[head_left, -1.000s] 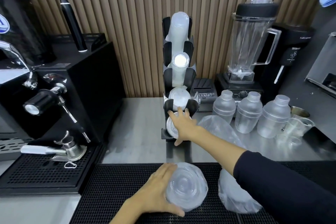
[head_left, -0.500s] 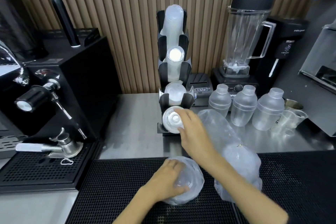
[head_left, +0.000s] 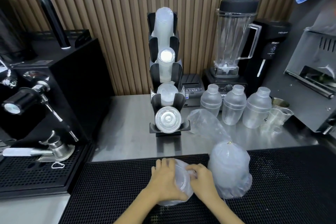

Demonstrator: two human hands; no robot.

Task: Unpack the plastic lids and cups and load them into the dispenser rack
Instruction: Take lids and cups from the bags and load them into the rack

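A black dispenser rack [head_left: 179, 101] stands at the back of the steel counter, holding cup stacks [head_left: 164, 23] in its upper slots and clear lids [head_left: 168, 119] in the lowest slot. On the black mat in front of me lies a plastic bag of clear lids [head_left: 181, 182]. My left hand [head_left: 162, 180] grips the bag from the left. My right hand [head_left: 202, 178] pinches the bag's plastic at its top right. A second tied bag of lids [head_left: 230, 169] stands just right of my hands.
An empty crumpled bag [head_left: 205, 123] lies right of the rack. Three plastic shakers [head_left: 233, 104] and a blender [head_left: 233, 42] stand behind it. An espresso machine [head_left: 41, 87] with a portafilter [head_left: 54, 148] fills the left. A grey machine [head_left: 312, 71] stands far right.
My right hand left the lids in the rack's lowest slot and came back to the bag on the mat, joining my left hand on it.
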